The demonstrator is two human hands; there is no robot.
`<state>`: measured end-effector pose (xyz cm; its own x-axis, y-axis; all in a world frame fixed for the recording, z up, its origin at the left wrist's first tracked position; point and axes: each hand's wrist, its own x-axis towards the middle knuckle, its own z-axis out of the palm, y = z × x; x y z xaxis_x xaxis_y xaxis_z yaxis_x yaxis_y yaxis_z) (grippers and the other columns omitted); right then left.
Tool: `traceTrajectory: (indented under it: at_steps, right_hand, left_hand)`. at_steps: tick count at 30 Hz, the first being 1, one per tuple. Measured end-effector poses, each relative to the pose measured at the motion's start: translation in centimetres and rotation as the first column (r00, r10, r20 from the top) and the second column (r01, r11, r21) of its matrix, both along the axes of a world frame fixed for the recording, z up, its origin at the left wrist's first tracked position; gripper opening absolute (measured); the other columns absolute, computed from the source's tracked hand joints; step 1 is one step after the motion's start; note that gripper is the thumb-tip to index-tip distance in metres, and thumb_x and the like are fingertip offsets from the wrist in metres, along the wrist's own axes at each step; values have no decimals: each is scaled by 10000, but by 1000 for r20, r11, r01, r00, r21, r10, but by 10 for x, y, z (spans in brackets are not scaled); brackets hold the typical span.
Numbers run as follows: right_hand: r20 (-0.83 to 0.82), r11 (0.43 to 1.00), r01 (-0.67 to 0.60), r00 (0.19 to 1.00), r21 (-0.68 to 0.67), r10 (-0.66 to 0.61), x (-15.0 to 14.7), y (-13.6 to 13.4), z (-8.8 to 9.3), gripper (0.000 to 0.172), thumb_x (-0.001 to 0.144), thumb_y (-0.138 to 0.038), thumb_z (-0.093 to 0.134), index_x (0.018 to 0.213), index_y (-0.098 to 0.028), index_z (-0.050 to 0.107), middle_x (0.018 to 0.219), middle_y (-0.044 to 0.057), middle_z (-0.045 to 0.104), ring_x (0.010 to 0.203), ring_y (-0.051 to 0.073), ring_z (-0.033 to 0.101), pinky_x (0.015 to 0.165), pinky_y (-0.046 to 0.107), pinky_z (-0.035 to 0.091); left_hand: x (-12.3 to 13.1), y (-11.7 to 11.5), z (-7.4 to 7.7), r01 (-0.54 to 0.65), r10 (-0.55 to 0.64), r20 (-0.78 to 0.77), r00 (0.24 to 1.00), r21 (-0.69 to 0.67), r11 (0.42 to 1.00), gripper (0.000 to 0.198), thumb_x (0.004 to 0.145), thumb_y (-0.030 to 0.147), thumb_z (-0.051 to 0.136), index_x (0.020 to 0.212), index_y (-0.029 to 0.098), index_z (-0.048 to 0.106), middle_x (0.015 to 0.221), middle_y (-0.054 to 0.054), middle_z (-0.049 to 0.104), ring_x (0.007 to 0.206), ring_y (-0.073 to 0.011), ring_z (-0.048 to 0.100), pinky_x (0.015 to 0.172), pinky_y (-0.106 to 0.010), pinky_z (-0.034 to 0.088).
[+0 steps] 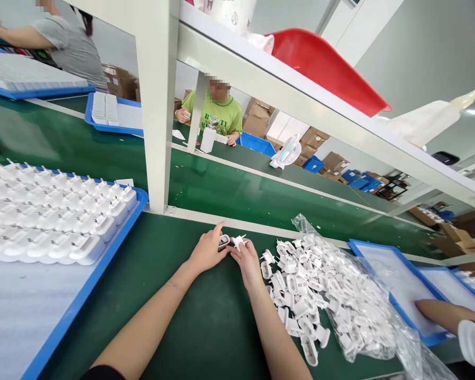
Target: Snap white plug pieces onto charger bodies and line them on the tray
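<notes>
Over the green bench, my left hand [209,250] is closed around a white oval charger housing [224,241], its open end facing up with something dark inside. Right beside it, my right hand [247,262] pinches a small white plug cap [238,241] with thin pins sticking out. The fingertips of both hands almost meet. Just right of my right hand lies a loose heap of similar white plug caps [293,285], partly spilling from a clear plastic bag [404,332].
At left, a blue-rimmed tray [79,301] holds rows of white chargers, pins up. A metal post [157,105] carries a shelf with a red scoop [320,68]. Blue trays [396,274] and another person's arm [447,312] are at right. Co-workers sit across the bench.
</notes>
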<state>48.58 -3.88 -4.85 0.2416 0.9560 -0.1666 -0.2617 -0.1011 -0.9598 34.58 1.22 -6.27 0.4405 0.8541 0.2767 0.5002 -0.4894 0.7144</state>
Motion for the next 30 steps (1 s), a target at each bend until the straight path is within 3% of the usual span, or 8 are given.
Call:
traceTrajectory:
  at_steps: [4,7,9,10,12,20,27,30]
  right_hand:
    - [339,990,23,938,141,-70,7,8,7,221,799,-383,563,934,-210,535,980,47,641,948,205,615,868,354,457]
    - [579,958,-187,815,218,27,10,19,15,200,816,-333,539,959,-201,583,999,60,647,959,206,600,883,342,449]
    - [716,918,-342,690,198,102,9,26,20,204,833,-311,514,975,-208,618,1019,55,651,976,208,590,880,334,446]
    - [760,900,-396,637,183,126,9,28,22,215,842,-302,500,990,-214,629,1018,49,655,971,206,590,869,327,448]
    - [797,879,-450,583,160,154,8,32,24,238,857,-287,477,1021,-221,637,1002,39,664,935,198,601,832,312,458]
    - [833,871,-469,532,143,150,7,30,24,259,867,-247,460,1057,-236,635,988,21,671,843,172,612,777,269,460]
    - [904,867,-495,397,66,158,8,28,34,257,874,-236,442,1039,-239,639,929,25,680,741,171,599,689,262,429]
    - [926,864,-504,333,15,178,11,30,39,216,862,-256,476,984,-258,655,893,16,689,740,188,601,681,271,414]
  left_hand:
    - [-15,6,2,160,-148,118,982,-97,982,827,733,224,610,1420,229,149,1158,-71,562,1038,-236,522,901,-364,402]
    - [-25,11,5,155,-146,73,987,-136,978,492,738,312,632,1195,198,489,1045,-69,600,994,-255,520,847,-364,413]
    - [-29,14,6,162,-158,41,987,-140,977,264,780,368,592,969,184,589,930,-61,612,933,-250,528,795,-352,415]
    - [-30,15,6,172,-168,40,985,-141,975,240,799,390,571,917,183,597,895,-55,611,906,-242,529,775,-344,414]
    - [-31,17,5,182,-175,58,983,-144,973,264,816,427,551,913,186,599,886,-48,609,882,-229,527,765,-336,411]
    - [-30,16,7,184,-181,39,983,-142,973,260,821,422,547,905,180,592,877,-45,610,880,-226,520,768,-334,399]
    - [-29,14,9,169,-167,25,986,-143,975,215,809,360,549,916,181,602,893,-53,620,892,-234,526,780,-348,415]
    - [-30,9,12,170,-157,102,982,-136,976,245,787,321,567,998,198,587,957,-48,621,908,-223,540,803,-344,432]
